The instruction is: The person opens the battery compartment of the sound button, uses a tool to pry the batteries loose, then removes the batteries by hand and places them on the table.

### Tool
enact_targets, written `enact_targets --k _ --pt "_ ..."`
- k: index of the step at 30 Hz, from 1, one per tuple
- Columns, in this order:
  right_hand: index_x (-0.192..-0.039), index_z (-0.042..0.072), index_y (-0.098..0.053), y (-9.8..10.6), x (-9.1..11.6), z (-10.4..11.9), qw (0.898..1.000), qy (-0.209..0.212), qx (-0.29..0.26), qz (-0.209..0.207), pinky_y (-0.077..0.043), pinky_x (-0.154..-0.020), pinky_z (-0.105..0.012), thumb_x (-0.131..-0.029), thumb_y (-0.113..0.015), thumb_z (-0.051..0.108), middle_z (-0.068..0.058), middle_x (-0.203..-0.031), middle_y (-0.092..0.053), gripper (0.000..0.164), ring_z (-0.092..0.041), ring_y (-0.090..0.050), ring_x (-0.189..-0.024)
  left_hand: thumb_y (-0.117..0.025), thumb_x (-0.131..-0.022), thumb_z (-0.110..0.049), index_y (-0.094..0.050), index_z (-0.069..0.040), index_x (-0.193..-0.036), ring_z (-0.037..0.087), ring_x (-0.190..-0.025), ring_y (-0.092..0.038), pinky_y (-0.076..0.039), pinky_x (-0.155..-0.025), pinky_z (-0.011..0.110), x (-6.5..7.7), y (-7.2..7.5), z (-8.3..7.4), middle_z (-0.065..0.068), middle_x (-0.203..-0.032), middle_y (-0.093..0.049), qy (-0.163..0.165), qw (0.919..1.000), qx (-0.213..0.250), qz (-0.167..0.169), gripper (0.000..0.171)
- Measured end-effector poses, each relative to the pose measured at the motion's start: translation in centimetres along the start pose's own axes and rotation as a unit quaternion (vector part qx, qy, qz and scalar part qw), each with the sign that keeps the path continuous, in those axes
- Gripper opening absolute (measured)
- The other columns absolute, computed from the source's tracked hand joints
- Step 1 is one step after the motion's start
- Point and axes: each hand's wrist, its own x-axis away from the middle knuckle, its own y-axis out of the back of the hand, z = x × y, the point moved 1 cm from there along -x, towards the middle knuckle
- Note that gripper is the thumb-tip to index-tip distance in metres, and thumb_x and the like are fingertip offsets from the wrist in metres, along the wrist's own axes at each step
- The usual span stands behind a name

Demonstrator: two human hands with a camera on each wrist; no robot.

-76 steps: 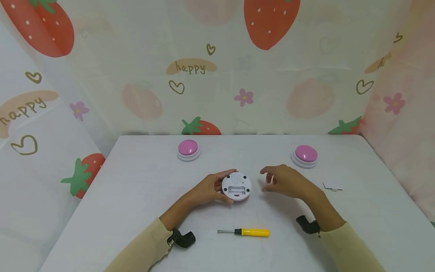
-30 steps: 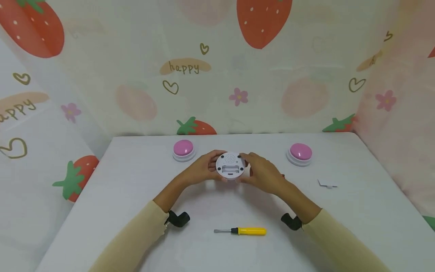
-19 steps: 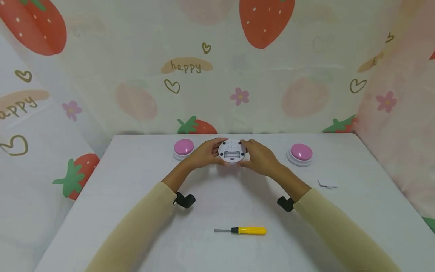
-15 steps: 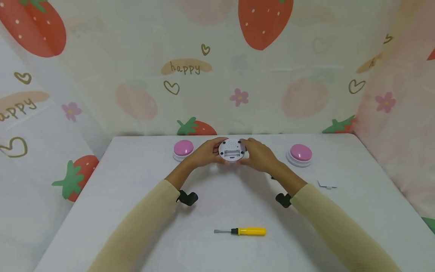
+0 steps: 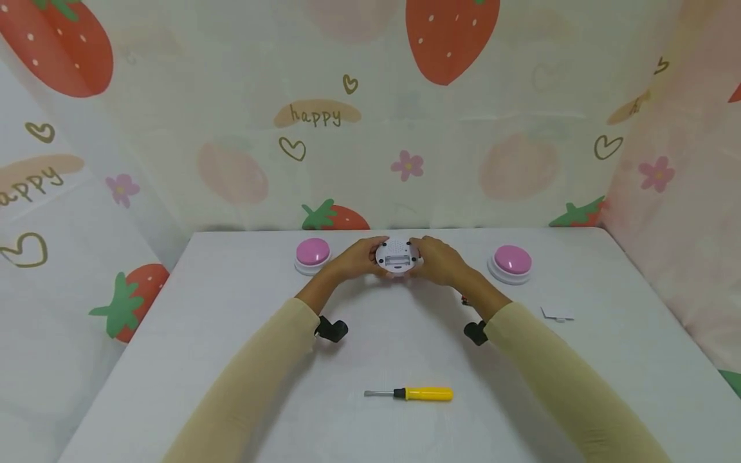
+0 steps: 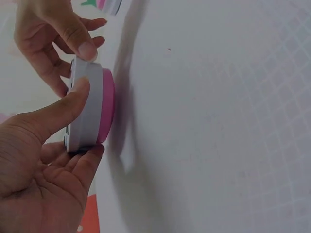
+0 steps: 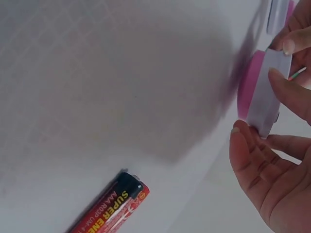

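Near the far edge of the table, both hands hold a round push-button buzzer. Its white underside, with speaker holes and an uncovered battery slot, faces me; the pink dome points toward the table and backdrop. My left hand grips the left rim, thumb on the white side and fingers beneath in the left wrist view, where the buzzer is edge-on. On the opposite rim, my right hand pinches with thumb and fingers. An AAA battery, red and black, lies on the table, mostly hidden by my right forearm in the head view.
Two more pink-domed buzzers stand at the back, one left and one right. A small white battery cover lies at the right. Closer to me is a yellow-handled screwdriver. A printed cloth backdrop rises behind the table.
First the left hand held the buzzer alone, nearer to me. The right hand came in and took the other rim; both hands then moved it away toward the far edge.
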Motion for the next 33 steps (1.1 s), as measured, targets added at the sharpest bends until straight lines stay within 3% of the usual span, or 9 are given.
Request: enact_targets --k 4,12,22,27,33 --pt "-0.149 -0.006 -0.043 -0.2 0.0 0.0 1.000 0.006 0.005 -0.001 -0.045 -0.108 -0.052 -0.089 -0.081 0.024 -0.025 -0.142 -0.053 0.077 -0.037 -0.054 -0.128 -0.083 -0.085 -0.007 -0.027 0.003 -0.157 0.025 -0.136 -0.045 -0.034 -0.119 0.038 0.2 0.0 0.1 0.018 -0.155 -0.043 0.009 0.9999 0.002 0.005 0.093" --pt "-0.151 -0.005 -0.041 -0.4 -0.1 -0.1 1.000 -0.007 0.005 0.010 -0.040 -0.113 -0.052 -0.089 -0.080 0.027 -0.025 -0.147 -0.050 0.079 -0.038 -0.049 -0.135 -0.082 -0.085 -0.005 -0.026 0.002 -0.158 0.025 -0.131 -0.050 -0.038 -0.115 0.036 0.2 -0.1 0.2 0.017 -0.155 -0.044 0.014 0.9996 0.025 0.006 0.093" --pt "-0.150 -0.004 -0.042 -0.4 0.4 -0.3 1.000 0.000 0.012 0.008 -0.043 -0.110 -0.052 -0.089 -0.080 0.030 -0.023 -0.142 -0.054 0.080 -0.037 -0.052 -0.131 -0.081 -0.087 -0.010 -0.023 0.005 -0.158 0.025 -0.138 -0.046 -0.038 -0.116 0.036 0.6 0.1 0.3 0.020 -0.156 -0.042 -0.006 0.9998 0.014 0.011 0.092" --pt "-0.152 -0.001 -0.041 -0.2 1.2 -0.8 1.000 0.000 0.020 -0.002 -0.048 -0.104 -0.051 -0.090 -0.079 0.030 -0.018 -0.132 -0.061 0.079 -0.034 -0.057 -0.122 -0.080 -0.089 -0.021 -0.025 0.004 -0.158 0.027 -0.143 -0.042 -0.036 -0.117 0.037 0.9 0.5 0.1 0.019 -0.157 -0.040 0.001 0.9995 -0.029 -0.008 0.092" --pt "-0.153 0.001 -0.041 1.0 2.7 -1.5 0.999 0.013 0.032 -0.027 -0.054 -0.094 -0.051 -0.089 -0.080 0.030 -0.018 -0.128 -0.063 0.079 -0.034 -0.060 -0.115 -0.083 -0.084 -0.043 -0.024 -0.003 -0.160 0.028 -0.148 -0.035 -0.032 -0.120 0.042 1.0 0.7 -1.8 0.016 -0.161 -0.035 0.011 0.9920 -0.108 -0.065 0.104"
